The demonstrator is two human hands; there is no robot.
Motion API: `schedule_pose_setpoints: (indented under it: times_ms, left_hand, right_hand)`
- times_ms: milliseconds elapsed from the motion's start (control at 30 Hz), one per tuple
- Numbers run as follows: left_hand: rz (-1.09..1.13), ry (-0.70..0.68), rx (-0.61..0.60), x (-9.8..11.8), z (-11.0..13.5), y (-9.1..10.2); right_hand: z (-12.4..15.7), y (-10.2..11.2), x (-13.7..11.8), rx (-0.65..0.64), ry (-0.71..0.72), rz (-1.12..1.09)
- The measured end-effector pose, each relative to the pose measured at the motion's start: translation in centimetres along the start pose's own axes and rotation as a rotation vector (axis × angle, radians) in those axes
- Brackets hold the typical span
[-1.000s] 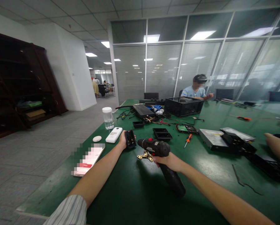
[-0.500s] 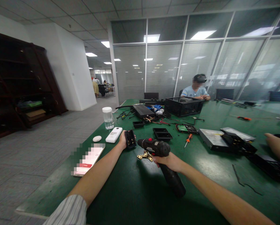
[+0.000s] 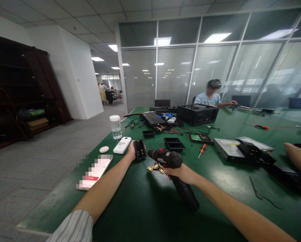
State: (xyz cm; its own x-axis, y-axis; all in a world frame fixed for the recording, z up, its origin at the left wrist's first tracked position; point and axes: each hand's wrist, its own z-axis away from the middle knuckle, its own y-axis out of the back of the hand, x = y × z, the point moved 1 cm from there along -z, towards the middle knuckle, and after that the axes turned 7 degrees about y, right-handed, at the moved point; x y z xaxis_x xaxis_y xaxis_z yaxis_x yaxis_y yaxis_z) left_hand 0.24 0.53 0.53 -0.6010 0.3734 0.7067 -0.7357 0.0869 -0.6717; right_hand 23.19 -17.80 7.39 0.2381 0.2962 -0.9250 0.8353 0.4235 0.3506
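My left hand (image 3: 132,151) is closed round the side of a small black box (image 3: 139,150), whose open face shows brass-coloured metal parts inside. In my right hand (image 3: 182,173) is a black cordless drill (image 3: 166,158) with red buttons, gripped by its handle. The drill's chuck points left at the box, close to it; whether they touch I cannot tell. Several small brass-coloured hinges (image 3: 155,168) lie on the table just below the drill. Beyond it sit two joined black trays (image 3: 174,144) and a smaller black tray (image 3: 149,134).
On the left are a water bottle (image 3: 116,127), a white power bank (image 3: 122,145) and a round white case (image 3: 104,149). An orange screwdriver (image 3: 202,151) and a metal drive (image 3: 228,150) lie right. Another person's hand (image 3: 298,158) is at the right edge; a co-worker (image 3: 209,96) sits behind.
My hands, the drill and the black box stay practically still. The co-worker across the table has stretched an arm out to the right.
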Motion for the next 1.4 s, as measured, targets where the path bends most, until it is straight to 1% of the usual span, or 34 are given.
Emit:
schedule_pose_setpoints:
  times_ms: [167,367,600,900,1167,1300,1400]
  left_hand:
    - [0.019,-0.007,0.003,0.0,0.3,-0.2]
    - [0.076,-0.004,0.008,0.1,0.5,-0.6]
    - [0.106,0.025,0.009,0.1,0.5,-0.6]
    - [0.101,0.024,-0.004,0.1,0.3,-0.4]
    - [0.104,0.035,-0.02,0.1,0.0,-0.2]
    - [0.056,0.019,-0.031,0.1,0.0,-0.2]
    - [0.043,0.008,-0.031,0.2,0.2,-0.3]
  right_hand:
    - [-0.1,0.0,0.2,0.003,-0.025,0.003]
    - [-0.2,0.0,0.3,-0.001,0.045,-0.022]
    - [-0.4,0.1,0.7,-0.005,0.063,-0.055]
    - [-0.3,0.1,1.1,0.019,0.024,-0.05]
    - [-0.4,0.2,1.8,0.01,0.007,-0.08]
    - [-0.3,0.3,1.6,-0.004,-0.014,-0.082]
    - [-0.2,0.2,1.4,0.007,-0.005,-0.085]
